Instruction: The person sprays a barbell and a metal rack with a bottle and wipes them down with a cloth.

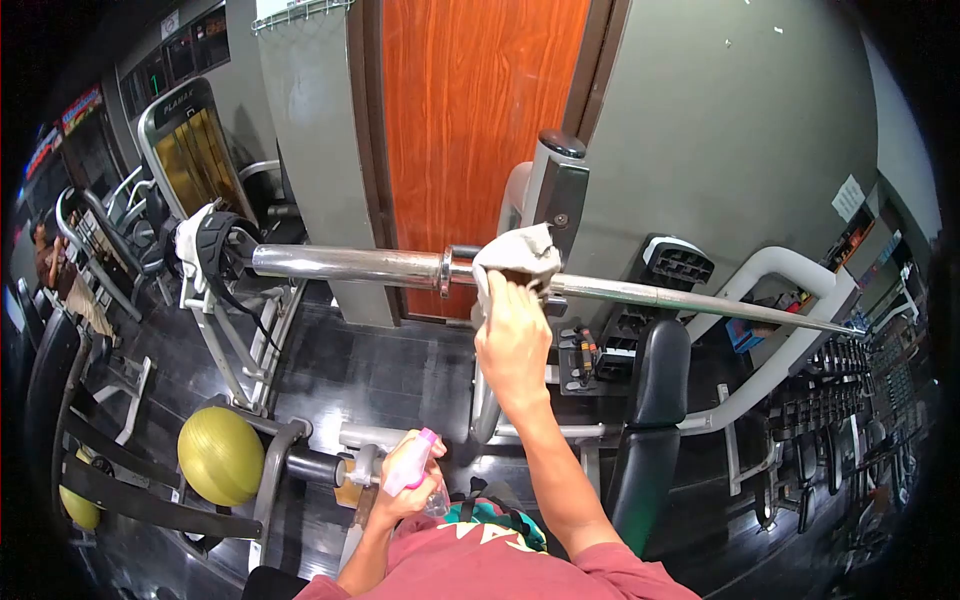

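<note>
Centrally, the barbell: a shiny metal bar running across the view at chest height, its thick end to the left, a raised collar near the middle, and its thinner shaft stretching away to the right.
Cloth: pale and crumpled, draped over the barbell just right of the collar.
Right hand: reaching up from below, its fingers bunched on the cloth and pressing it against the bar.
Left hand: held low in front of the body, its fingers wrapped around a spray bottle.
Spray bottle: pink and white at the head, with a clear body partly hidden by the hand; it is well apart from the barbell.
Shirt: dark red, at the bottom edge.
Gym behind: an orange-brown wooden door between grey walls; a black padded backrest right of the right arm; a yellow-green exercise ball at lower left; dumbbells racked at far right.
</note>
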`<state>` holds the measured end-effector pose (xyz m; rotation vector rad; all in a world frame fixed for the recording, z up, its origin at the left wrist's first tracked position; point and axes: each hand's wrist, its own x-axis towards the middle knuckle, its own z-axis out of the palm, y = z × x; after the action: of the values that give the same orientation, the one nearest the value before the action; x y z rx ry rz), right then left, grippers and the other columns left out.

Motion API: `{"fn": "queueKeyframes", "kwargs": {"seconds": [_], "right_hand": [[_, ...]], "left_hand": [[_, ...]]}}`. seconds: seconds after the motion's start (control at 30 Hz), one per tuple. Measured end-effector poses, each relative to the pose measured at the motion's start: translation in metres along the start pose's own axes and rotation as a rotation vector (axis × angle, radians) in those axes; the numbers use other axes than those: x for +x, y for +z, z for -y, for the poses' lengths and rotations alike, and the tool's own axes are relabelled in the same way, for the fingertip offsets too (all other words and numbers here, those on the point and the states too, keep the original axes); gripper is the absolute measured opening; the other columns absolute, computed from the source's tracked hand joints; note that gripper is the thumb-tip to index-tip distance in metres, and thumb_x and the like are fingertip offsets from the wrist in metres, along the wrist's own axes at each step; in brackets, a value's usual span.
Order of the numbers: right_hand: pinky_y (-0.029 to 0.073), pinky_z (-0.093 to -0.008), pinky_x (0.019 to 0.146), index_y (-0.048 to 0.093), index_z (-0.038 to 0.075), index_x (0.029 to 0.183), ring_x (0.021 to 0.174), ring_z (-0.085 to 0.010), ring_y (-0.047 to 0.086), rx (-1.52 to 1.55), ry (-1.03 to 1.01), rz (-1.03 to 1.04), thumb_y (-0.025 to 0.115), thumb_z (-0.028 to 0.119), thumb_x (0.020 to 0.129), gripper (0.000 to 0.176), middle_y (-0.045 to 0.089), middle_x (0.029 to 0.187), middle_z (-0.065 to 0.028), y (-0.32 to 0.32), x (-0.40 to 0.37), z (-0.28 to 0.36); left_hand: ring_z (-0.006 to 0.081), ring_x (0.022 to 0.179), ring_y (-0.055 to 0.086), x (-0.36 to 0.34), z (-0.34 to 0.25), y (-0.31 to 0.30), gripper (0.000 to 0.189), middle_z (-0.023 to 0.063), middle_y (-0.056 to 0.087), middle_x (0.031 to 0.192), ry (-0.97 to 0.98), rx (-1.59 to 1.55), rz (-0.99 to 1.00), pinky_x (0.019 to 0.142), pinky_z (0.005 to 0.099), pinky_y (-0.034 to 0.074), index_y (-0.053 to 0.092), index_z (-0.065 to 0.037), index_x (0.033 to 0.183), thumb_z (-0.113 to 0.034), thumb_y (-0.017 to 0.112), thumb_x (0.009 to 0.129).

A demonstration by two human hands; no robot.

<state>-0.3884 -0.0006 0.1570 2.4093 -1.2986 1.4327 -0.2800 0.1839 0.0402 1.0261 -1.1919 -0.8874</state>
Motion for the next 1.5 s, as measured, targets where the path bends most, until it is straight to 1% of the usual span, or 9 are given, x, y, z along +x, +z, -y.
{"fn": "queueKeyframes", "kwargs": {"seconds": [0.1, 0.27, 0.47, 0.63, 0.9, 1.03, 1.13, 1.37, 1.5], "right_hand": [[0.048, -0.0427, 0.086, 0.055, 0.006, 0.121, 0.098, -0.0363, 0.064, 0.478, 0.335, 0.296, 0.047, -0.002, 0.079, 0.043, 0.065, 0.099, -0.0212, -0.010, -0.029, -0.005], [0.034, -0.0305, 0.107, 0.051, -0.006, 0.124, 0.120, -0.0219, 0.051, 1.100, 0.386, 0.138, 0.034, -0.010, 0.077, 0.050, 0.057, 0.125, -0.0137, -0.031, -0.029, -0.019], [0.043, -0.0309, 0.097, 0.055, -0.003, 0.121, 0.107, -0.0280, 0.062, 0.413, 0.077, -0.172, 0.038, -0.013, 0.068, 0.057, 0.065, 0.110, -0.0200, -0.077, 0.023, -0.039], [0.047, -0.0400, 0.092, 0.060, 0.003, 0.114, 0.102, -0.0364, 0.060, 0.043, -0.118, 0.287, 0.049, -0.007, 0.068, 0.049, 0.063, 0.111, -0.0189, -0.054, 0.032, -0.062], [0.048, -0.0315, 0.087, 0.059, 0.003, 0.113, 0.092, -0.0253, 0.062, 0.561, 0.191, 0.237, 0.041, -0.005, 0.072, 0.045, 0.064, 0.100, -0.0148, -0.055, 0.028, -0.094], [0.040, -0.0300, 0.098, 0.055, -0.002, 0.120, 0.109, -0.0184, 0.055, 1.174, 0.492, -0.212, 0.036, -0.003, 0.087, 0.038, 0.060, 0.116, -0.0099, -0.067, 0.037, -0.127], [0.041, -0.0344, 0.102, 0.050, -0.001, 0.126, 0.117, -0.0219, 0.053, 0.980, 0.541, -0.480, 0.031, 0.000, 0.091, 0.039, 0.054, 0.126, -0.0125, -0.086, 0.038, -0.114], [0.040, -0.0374, 0.102, 0.064, 0.004, 0.107, 0.107, -0.0318, 0.060, 0.161, -0.173, 0.141, 0.039, -0.009, 0.063, 0.052, 0.065, 0.102, -0.0169, -0.057, 0.017, -0.099], [0.042, -0.0334, 0.097, 0.062, -0.001, 0.108, 0.102, -0.0287, 0.061, 0.538, 0.061, 0.206, 0.039, -0.008, 0.061, 0.053, 0.065, 0.101, -0.0186, -0.065, 0.013, -0.116]], "left_hand": [[0.0136, 0.062, 0.059, 0.000, -0.005, 0.000, 0.030, 0.0115, 0.057, 0.096, -0.023, -0.046, 0.015, 0.056, 0.0263, 0.049, 0.056, 0.004, 0.097, 0.010, 0.057, 0.068], [0.0135, 0.063, 0.060, 0.003, -0.010, 0.000, 0.028, 0.0151, 0.055, 0.096, 0.036, -0.020, 0.109, 0.055, 0.0251, 0.050, 0.051, 0.003, 0.097, 0.011, 0.058, 0.071], [0.0156, 0.064, 0.062, 0.007, -0.009, 0.003, 0.028, 0.0157, 0.059, 0.092, 0.129, -0.001, 0.135, 0.056, 0.0262, 0.051, 0.054, 0.004, 0.096, 0.010, 0.058, 0.069], [0.0164, 0.063, 0.063, 0.010, -0.007, 0.007, 0.029, 0.0151, 0.060, 0.091, 0.108, -0.052, 0.153, 0.056, 0.0266, 0.052, 0.056, 0.005, 0.096, 0.009, 0.058, 0.067], [0.0204, 0.066, 0.065, 0.030, -0.007, 0.007, 0.025, 0.0172, 0.062, 0.093, 0.204, 0.013, 0.231, 0.060, 0.0300, 0.054, 0.056, 0.006, 0.095, 0.006, 0.056, 0.070], [0.0244, 0.076, 0.065, 0.035, -0.012, 0.005, 0.026, 0.0167, 0.066, 0.094, 0.181, 0.092, 0.308, 0.068, 0.0336, 0.054, 0.059, 0.006, 0.095, 0.005, 0.056, 0.070], [0.0225, 0.073, 0.067, 0.045, -0.009, 0.009, 0.019, 0.0170, 0.060, 0.095, 0.215, 0.179, 0.321, 0.067, 0.0323, 0.055, 0.058, 0.004, 0.092, -0.005, 0.060, 0.076], [0.0229, 0.089, 0.061, 0.066, -0.009, 0.025, 0.034, 0.0132, 0.060, 0.100, 0.024, 0.292, 0.203, 0.069, 0.0350, 0.050, 0.058, 0.002, 0.106, -0.003, 0.069, 0.075], [0.0138, 0.076, 0.062, 0.075, -0.015, 0.042, 0.040, 0.0123, 0.053, 0.107, -0.014, 0.055, 0.114, 0.065, 0.0262, 0.050, 0.053, 0.003, 0.114, 0.001, 0.067, 0.077]]}}
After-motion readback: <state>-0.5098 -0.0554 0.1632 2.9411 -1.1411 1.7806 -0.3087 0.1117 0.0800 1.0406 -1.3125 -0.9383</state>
